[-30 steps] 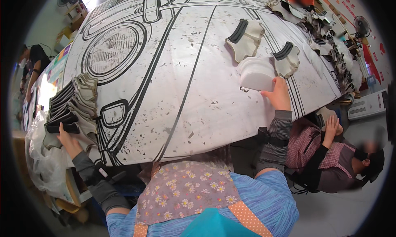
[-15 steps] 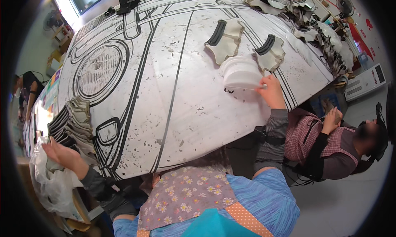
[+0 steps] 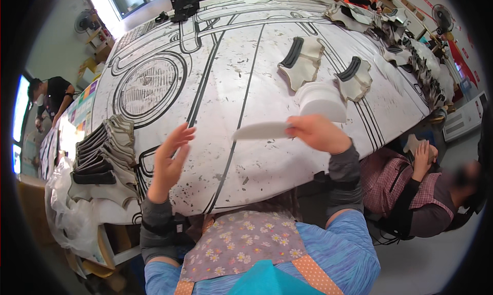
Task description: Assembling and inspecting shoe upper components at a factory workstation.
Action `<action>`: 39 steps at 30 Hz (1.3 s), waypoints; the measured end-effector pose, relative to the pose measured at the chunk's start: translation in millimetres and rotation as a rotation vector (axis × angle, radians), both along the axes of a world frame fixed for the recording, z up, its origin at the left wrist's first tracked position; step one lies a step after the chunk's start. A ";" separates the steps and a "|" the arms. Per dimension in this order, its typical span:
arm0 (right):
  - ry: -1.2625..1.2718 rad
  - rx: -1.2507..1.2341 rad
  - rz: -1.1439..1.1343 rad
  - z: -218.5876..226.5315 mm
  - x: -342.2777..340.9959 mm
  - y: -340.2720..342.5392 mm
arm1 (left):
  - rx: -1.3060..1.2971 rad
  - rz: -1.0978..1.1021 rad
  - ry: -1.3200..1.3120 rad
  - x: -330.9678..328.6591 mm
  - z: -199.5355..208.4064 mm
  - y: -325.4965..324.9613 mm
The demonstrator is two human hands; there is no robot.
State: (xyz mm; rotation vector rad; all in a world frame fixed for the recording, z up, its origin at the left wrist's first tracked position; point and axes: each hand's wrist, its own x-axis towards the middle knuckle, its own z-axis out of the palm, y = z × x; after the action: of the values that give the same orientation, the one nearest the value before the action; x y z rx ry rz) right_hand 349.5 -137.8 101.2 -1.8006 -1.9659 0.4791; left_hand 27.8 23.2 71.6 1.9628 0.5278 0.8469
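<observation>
My right hand (image 3: 319, 133) pinches one end of a thin white curved piece (image 3: 261, 131), raised over the table and pointing left. My left hand (image 3: 170, 161) hovers empty over the table's near left part, its fingers apart. Just beyond my right hand sits a stack of white curved pieces (image 3: 323, 101). Two beige fabric pieces, each with a black padded band, lie past the stack: one farther left (image 3: 303, 61), one to the right (image 3: 355, 79). Left of my left hand is a row of overlapping beige-and-black pieces (image 3: 105, 159).
The table cover (image 3: 215, 156) is white with black line drawings. A plastic bag (image 3: 64, 208) hangs at the left edge. More fabric pieces are heaped along the far right edge (image 3: 411, 64). Close on my right sits a person in a checked apron (image 3: 393, 179); another stands far left (image 3: 54, 97).
My right hand has taken one white curved piece off the stack and moved it left. My left hand has come away from the row of fabric pieces toward the middle. The view has shifted slightly.
</observation>
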 end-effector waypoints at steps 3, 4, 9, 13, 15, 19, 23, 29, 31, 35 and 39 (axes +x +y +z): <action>-0.081 -0.100 0.114 5.7 -41.2 30.2 | -0.041 -0.097 -0.021 14.2 -12.9 -2.1; -0.072 -0.073 0.164 1.8 -51.3 36.7 | -0.009 -0.118 -0.026 19.7 -11.5 -5.1; 0.069 -0.158 0.220 -5.5 -71.6 79.8 | 0.150 -0.008 0.115 7.8 -36.2 14.2; -0.033 0.053 0.040 -21.9 -26.7 120.0 | -0.048 0.229 -0.094 -5.5 -56.5 33.0; -0.295 0.093 -0.207 -22.8 9.2 140.6 | -0.112 0.288 -0.175 -11.2 -60.0 42.9; -0.615 0.108 -0.507 -48.7 70.5 149.6 | -0.130 0.405 -0.328 -18.6 -63.1 50.9; -0.612 -0.126 -0.661 -68.2 89.2 159.7 | -0.094 0.483 -0.433 -14.5 -63.3 52.3; -0.334 0.014 -0.515 -45.0 42.0 179.8 | -0.137 0.507 -0.417 -10.8 -62.6 53.8; -0.066 0.149 -0.320 -41.4 7.4 185.1 | -0.163 0.503 -0.401 -11.0 -59.0 52.6; 0.853 -0.523 0.101 -5.7 -86.2 187.2 | -0.213 0.544 -0.438 -20.1 -63.4 58.7; 0.194 0.004 0.262 -17.8 -94.5 213.9 | -0.234 0.643 -0.582 -22.0 -57.6 62.0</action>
State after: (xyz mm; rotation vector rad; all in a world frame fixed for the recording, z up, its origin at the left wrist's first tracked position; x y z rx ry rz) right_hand 255.0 76.1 83.4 -1.4390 -2.0697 0.7037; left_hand 5.8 85.2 14.0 1.2405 0.8668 1.6039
